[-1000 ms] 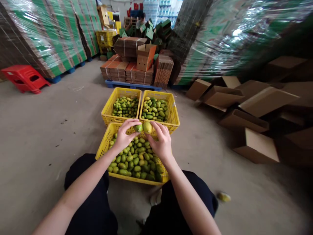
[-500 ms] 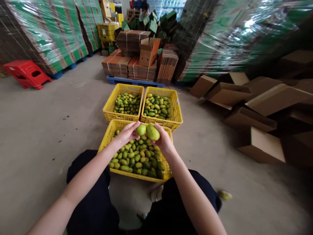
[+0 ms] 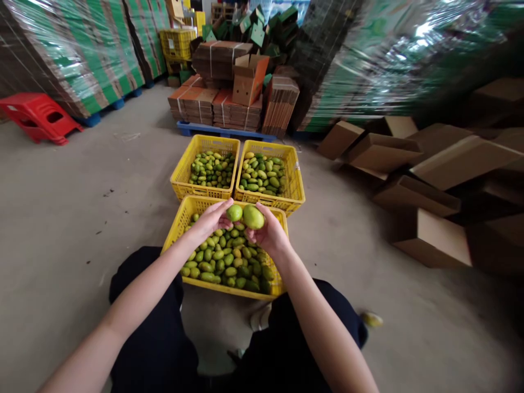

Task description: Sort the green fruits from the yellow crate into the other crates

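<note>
My left hand (image 3: 213,220) grips a small green mango (image 3: 234,213) between thumb and fingers. In my right hand (image 3: 271,233) is a larger yellow-green mango (image 3: 253,216), the fingers curled under it. Both fruits are held side by side, almost touching, above a yellow plastic crate (image 3: 174,228) between my knees. That crate holds many green and yellowish mangoes (image 3: 229,263). Behind it stand two more yellow crates, a left one (image 3: 202,192) and a right one (image 3: 295,185), both partly filled with similar fruit.
Flattened cartons (image 3: 198,106) lie stacked on a blue pallet (image 3: 225,132) beyond the crates. Open cardboard boxes (image 3: 442,240) are piled to the right. A red stool (image 3: 45,117) stands at the left. One yellowish fruit (image 3: 371,319) lies on the floor by my right knee.
The view has tilted and shifted slightly. Both hands still hold their mangoes, and the right one has turned a little in my fingers.
</note>
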`<state>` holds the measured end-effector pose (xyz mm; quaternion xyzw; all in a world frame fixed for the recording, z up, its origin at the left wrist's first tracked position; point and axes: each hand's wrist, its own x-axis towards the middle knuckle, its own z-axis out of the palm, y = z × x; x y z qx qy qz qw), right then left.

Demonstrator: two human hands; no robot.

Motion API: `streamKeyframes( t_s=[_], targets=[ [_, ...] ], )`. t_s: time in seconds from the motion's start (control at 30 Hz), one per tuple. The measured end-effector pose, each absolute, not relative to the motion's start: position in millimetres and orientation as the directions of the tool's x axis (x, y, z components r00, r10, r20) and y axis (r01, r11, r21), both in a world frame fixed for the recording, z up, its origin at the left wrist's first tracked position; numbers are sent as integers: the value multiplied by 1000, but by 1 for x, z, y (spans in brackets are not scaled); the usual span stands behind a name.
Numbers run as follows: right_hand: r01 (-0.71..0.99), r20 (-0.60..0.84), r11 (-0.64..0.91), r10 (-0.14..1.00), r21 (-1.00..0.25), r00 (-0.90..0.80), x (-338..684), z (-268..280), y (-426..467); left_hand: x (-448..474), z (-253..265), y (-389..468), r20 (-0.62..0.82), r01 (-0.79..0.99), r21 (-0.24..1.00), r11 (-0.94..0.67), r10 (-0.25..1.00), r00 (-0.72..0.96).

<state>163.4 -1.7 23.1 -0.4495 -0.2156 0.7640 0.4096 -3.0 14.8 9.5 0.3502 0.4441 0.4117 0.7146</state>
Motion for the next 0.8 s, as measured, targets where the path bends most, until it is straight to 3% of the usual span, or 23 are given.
streamKeyframes(
  t_s=[0.2, 0.43, 0.57, 0.63, 0.7, 0.8],
  targets=[
    [-510, -545, -675, 735, -534, -403, 164, 28, -4, -3, 16, 13, -364, -260, 876, 406, 910, 198],
    [-487, -561, -688, 723, -538, -403, 165, 23, -2, -2, 13, 14, -382, -233, 873, 428, 899, 215],
    [-426, -562, -658, 753, -621, -343, 163, 18, -1, -4, 11, 15, -382, -234, 874, 426, 899, 212],
    [-378, -468, -514, 858, -770, -213, 163, 17, -3, -5, 12, 16, -344, -251, 888, 386, 918, 196],
    [-253, -233, -230, 972, -940, -19, 163, 18, -7, -7, 14, 16, -241, -271, 924, 272, 960, 141],
    [52, 165, 159, 978, -986, 131, 164, 19, -14, -8, 18, 16, -49, -259, 964, 64, 997, 63]
  ],
)
